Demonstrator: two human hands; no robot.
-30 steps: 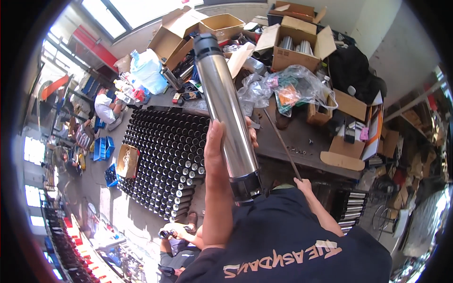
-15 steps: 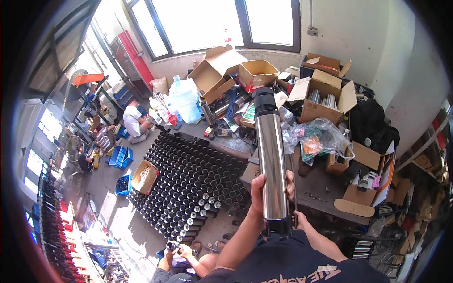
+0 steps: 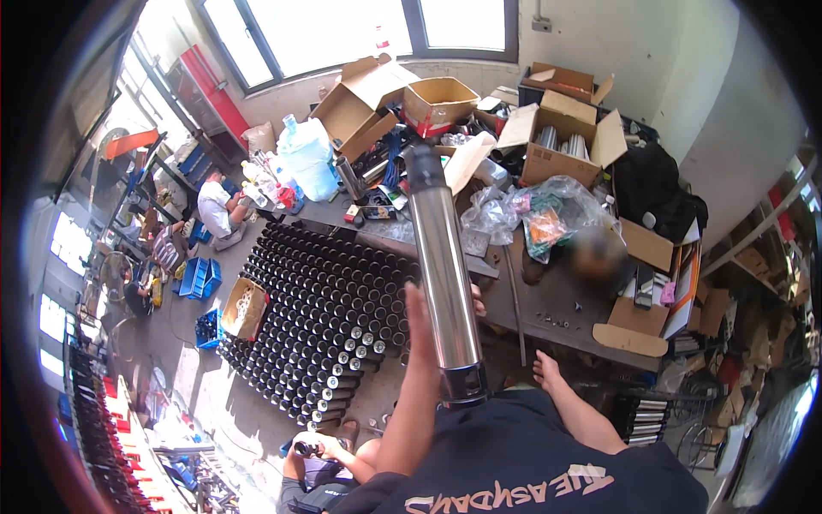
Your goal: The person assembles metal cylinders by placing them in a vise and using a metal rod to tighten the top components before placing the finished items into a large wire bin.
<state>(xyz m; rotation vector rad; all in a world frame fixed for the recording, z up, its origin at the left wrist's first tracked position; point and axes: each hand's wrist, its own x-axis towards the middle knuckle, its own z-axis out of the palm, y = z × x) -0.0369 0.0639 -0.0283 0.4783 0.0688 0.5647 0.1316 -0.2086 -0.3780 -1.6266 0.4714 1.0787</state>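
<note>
A long shiny metal cylinder with black ends stands tilted in front of my chest. My left hand is closed around its lower half; the palm side is smeared by motion, and fingertips show at the cylinder's right side. Its black lower end is close to my dark shirt. My right hand is off to the right of the cylinder, fingers apart and slightly bent, with nothing visible in it. Just left of that hand, a thin metal rod leans across the bench's front edge.
The cluttered bench carries cardboard boxes, plastic bags and a clear blue-tinted jug. Rows of black-topped cylinders cover the floor. A seated person's hand holds a dark part at lower left; other people crouch farther left.
My view has shifted, so the surroundings sit further left and higher. The right hand has come away from beside the rod's lower end. My left hand still grips the cylinder.
</note>
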